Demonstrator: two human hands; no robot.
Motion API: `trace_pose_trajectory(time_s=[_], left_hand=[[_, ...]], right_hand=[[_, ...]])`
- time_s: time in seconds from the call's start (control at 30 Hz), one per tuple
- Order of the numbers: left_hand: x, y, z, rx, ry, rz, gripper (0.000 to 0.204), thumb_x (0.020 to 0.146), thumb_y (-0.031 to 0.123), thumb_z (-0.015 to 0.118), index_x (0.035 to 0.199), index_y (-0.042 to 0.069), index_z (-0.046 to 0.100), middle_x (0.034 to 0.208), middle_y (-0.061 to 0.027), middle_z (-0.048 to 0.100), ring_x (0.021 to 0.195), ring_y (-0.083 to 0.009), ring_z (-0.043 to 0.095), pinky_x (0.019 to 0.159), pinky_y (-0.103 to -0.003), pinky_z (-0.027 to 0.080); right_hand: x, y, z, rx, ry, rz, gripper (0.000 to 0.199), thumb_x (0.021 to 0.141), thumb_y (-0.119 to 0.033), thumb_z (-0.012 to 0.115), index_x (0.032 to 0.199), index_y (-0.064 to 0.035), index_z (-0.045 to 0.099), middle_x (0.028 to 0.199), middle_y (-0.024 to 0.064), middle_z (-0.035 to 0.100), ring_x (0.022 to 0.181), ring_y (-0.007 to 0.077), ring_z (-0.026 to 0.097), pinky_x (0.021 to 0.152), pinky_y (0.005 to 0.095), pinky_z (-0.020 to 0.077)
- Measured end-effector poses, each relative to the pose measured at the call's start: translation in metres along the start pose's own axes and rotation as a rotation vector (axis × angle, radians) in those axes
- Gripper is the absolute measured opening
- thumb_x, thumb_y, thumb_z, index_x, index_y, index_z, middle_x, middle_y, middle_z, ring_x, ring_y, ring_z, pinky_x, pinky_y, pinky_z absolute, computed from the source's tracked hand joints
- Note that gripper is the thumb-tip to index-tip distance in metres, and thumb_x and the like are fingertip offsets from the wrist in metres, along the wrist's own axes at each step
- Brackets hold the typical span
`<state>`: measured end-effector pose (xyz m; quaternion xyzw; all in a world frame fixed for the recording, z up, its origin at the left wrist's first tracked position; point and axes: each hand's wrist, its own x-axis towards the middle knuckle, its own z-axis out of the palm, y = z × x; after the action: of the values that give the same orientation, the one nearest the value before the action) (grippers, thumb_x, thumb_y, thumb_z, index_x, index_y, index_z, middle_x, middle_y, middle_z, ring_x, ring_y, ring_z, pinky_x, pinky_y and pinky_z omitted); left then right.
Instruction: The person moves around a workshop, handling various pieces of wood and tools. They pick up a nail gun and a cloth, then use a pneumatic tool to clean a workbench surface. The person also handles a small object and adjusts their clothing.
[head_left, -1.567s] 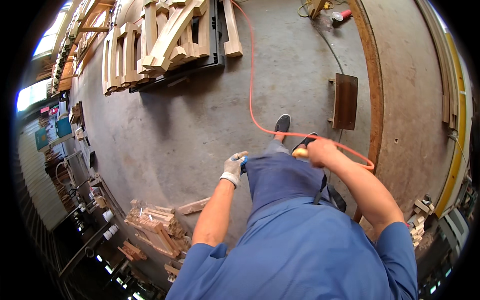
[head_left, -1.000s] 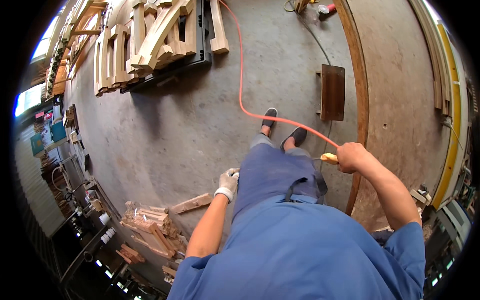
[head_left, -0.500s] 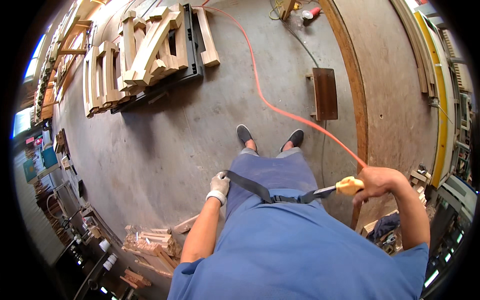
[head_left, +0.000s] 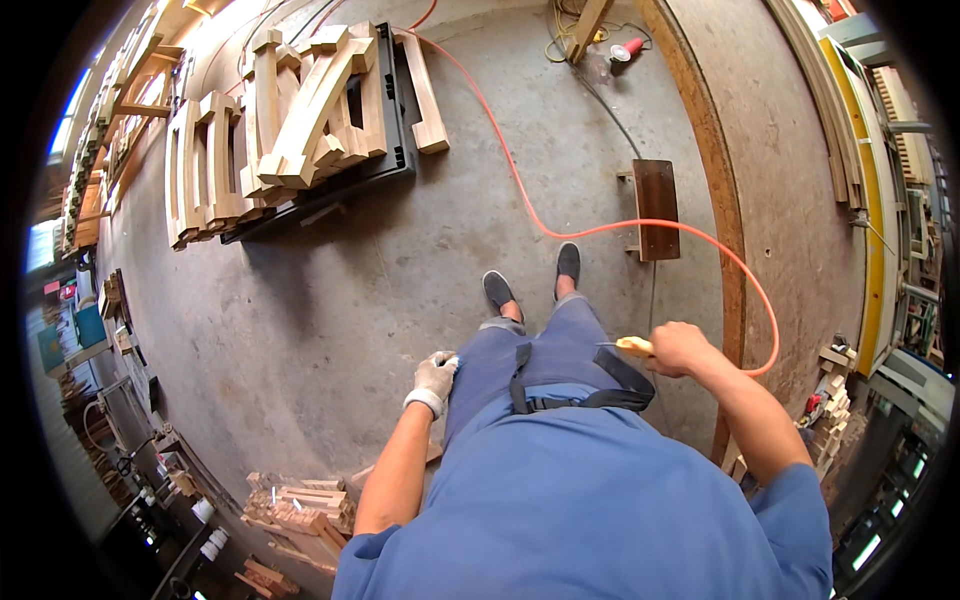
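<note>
My right hand [head_left: 682,348], bare, is closed around the yellow handle of an air blow gun [head_left: 634,346]; its thin nozzle points left across the front of my thighs. An orange air hose [head_left: 745,265] loops to the right side of that hand. My left hand [head_left: 434,380] wears a pale work glove and is beside my left thigh with its fingers curled in; whatever they hold, if anything, is hidden. Around my waist is a black strap belt [head_left: 600,398], its loose end [head_left: 519,378] hanging over the blue trousers [head_left: 555,355].
Pale wooden frame parts [head_left: 310,120] are piled on a black pallet [head_left: 400,150] at the far left. A brown low stool [head_left: 657,205] stands ahead right. Along the right runs a wooden bench [head_left: 790,200]. Wood offcuts [head_left: 310,505] lie lower left; a red-capped tool [head_left: 627,48] is far ahead.
My left hand has let go of the black strap and moved down slightly. My right hand with the blow gun came left and forward; the hose now bows rightward. My right foot stepped forward.
</note>
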<state>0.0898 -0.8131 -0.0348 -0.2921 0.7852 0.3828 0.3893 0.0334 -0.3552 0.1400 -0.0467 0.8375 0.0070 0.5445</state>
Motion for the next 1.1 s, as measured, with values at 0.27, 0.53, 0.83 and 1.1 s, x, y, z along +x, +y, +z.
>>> trace_pose_trajectory(time_s=[0.27, 0.53, 0.83, 1.1], left_hand=[[-0.035, 0.032, 0.004, 0.039, 0.034, -0.064, 0.029, 0.092, 0.021, 0.072, 0.116, 0.005, 0.075, 0.109, -0.0118, 0.077, 0.1, -0.0181, 0.071, 0.092, -0.032, 0.053], [-0.036, 0.029, 0.018, 0.082, 0.013, -0.132, 0.028, 0.096, 0.018, 0.067, 0.118, 0.003, 0.073, 0.11, -0.0106, 0.076, 0.099, -0.0159, 0.068, 0.091, -0.03, 0.052], [-0.023, 0.019, 0.015, 0.122, -0.02, -0.152, 0.03, 0.092, 0.026, 0.07, 0.117, 0.009, 0.075, 0.11, -0.0133, 0.076, 0.102, -0.0214, 0.072, 0.093, -0.033, 0.052], [-0.011, 0.01, 0.012, 0.156, -0.023, -0.112, 0.03, 0.093, 0.024, 0.069, 0.118, 0.008, 0.074, 0.111, -0.0138, 0.076, 0.102, -0.0224, 0.072, 0.093, -0.033, 0.053]], right_hand=[[0.093, -0.022, -0.007, 0.018, -0.086, -0.047, 0.029, 0.078, -0.019, 0.078, 0.104, -0.0076, 0.078, 0.104, 0.0146, 0.076, 0.102, 0.0289, 0.074, 0.084, 0.041, 0.0595], [0.092, 0.03, -0.008, 0.147, -0.29, -0.122, 0.036, 0.081, -0.032, 0.08, 0.088, 0.003, 0.076, 0.086, 0.0188, 0.075, 0.083, 0.029, 0.076, 0.071, 0.0383, 0.0592], [-0.004, 0.078, -0.033, 0.51, -0.543, -0.248, 0.042, 0.081, -0.044, 0.08, 0.076, -0.002, 0.075, 0.07, 0.0096, 0.071, 0.064, 0.0225, 0.067, 0.061, 0.0408, 0.0526], [-0.016, 0.082, 0.0, 0.455, -0.423, -0.078, 0.04, 0.079, -0.042, 0.081, 0.086, -0.0023, 0.076, 0.083, 0.0179, 0.074, 0.082, 0.0329, 0.072, 0.072, 0.0441, 0.0554]])
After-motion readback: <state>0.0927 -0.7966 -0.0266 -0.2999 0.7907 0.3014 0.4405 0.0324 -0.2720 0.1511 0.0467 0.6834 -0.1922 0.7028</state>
